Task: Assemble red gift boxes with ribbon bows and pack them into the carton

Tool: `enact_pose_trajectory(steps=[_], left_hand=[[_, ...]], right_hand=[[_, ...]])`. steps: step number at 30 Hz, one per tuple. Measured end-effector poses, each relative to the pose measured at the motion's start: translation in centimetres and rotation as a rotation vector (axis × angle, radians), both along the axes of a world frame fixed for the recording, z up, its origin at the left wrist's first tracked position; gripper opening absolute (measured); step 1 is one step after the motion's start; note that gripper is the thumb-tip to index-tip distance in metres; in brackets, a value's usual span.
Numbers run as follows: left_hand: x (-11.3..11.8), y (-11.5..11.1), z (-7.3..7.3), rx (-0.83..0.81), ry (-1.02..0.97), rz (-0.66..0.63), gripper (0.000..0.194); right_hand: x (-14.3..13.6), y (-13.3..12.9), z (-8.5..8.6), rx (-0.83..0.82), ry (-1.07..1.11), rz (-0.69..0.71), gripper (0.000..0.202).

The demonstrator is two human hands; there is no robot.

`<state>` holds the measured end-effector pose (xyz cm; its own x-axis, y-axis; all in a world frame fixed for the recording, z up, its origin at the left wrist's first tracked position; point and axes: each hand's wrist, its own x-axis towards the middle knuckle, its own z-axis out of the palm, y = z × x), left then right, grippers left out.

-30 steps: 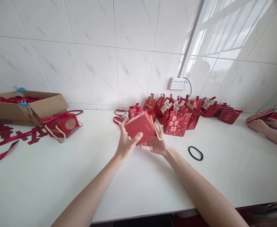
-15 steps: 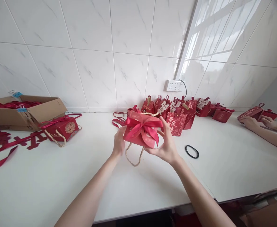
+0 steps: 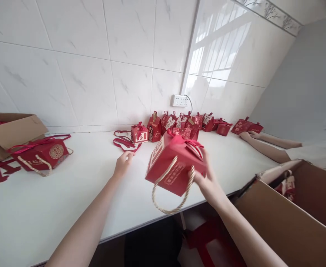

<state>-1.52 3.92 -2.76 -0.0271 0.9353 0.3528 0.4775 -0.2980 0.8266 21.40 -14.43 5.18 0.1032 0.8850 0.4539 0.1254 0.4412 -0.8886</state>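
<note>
My right hand [image 3: 209,181] grips a red gift box [image 3: 170,165] by its right side, lifted over the table's front part. The box has a red ribbon bow on top, a pale printed panel on one side and a twisted cord handle hanging in a loop. It is tilted, and some of my right fingers are hidden behind it. My left hand [image 3: 123,164] is off the box, its fingers loosely curled together with nothing visible in them. Just beyond those fingertips a loose red ribbon [image 3: 124,144] lies on the table, beside a small upright red box [image 3: 139,133].
Several red gift boxes [image 3: 154,128] line the wall below a power strip [image 3: 180,100]. At left are another cord-handled red box [image 3: 45,155] and a cardboard box [image 3: 18,135]. At right, a large open carton [image 3: 290,222] sits below a co-worker's hands [image 3: 249,135], which touch red boxes.
My left hand has let go of the gift box. My right hand has carried it toward the right and tilted it. The view has swung right, bringing the large carton into sight.
</note>
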Motion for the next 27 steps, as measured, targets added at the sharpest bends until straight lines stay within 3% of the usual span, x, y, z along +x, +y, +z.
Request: enact_pose_trajectory(steps=[2,4,7,9,12,15,17,19,23,27], left_hand=[[-0.2,0.1,0.0,-0.027,-0.006,-0.018,0.026],[-0.4,0.2,0.0,-0.054,-0.023,-0.031,0.025],[-0.5,0.2,0.3,-0.079,-0.053,-0.034,0.022],[-0.2,-0.2,0.9,-0.083,-0.081,-0.039,0.020],[1.4,-2.3,2.4,-0.064,-0.129,-0.096,0.021],[3.6,-7.0,5.0,-0.001,-0.246,-0.238,0.031],[5.0,-10.9,7.0,0.026,-0.472,-0.463,0.036],[6.0,-14.4,9.1,0.000,-0.528,-0.637,0.042],[6.9,-18.5,12.0,-0.124,-0.422,-0.774,0.052],[6.5,-20.1,12.5,-0.173,-0.331,-0.760,0.051]], right_hand=[[0.1,-1.8,0.6,-0.345,0.305,0.166,0.065],[0.5,-3.6,1.1,-0.569,0.505,0.308,0.062],[1.4,-6.2,1.5,-0.672,0.608,0.435,0.062],[2.0,-7.7,1.4,-0.664,0.602,0.429,0.065],[2.5,-9.5,1.0,-0.560,0.497,0.237,0.066],[2.7,-10.8,0.2,-0.299,0.229,-0.015,0.064],[2.6,-11.4,-0.2,-0.134,0.007,-0.189,0.067],[2.6,-11.8,-0.4,-0.005,-0.192,-0.339,0.068],[2.9,-12.2,-0.4,0.141,-0.439,-0.442,0.076],[3.2,-12.4,-0.5,0.194,-0.506,-0.472,0.079]])
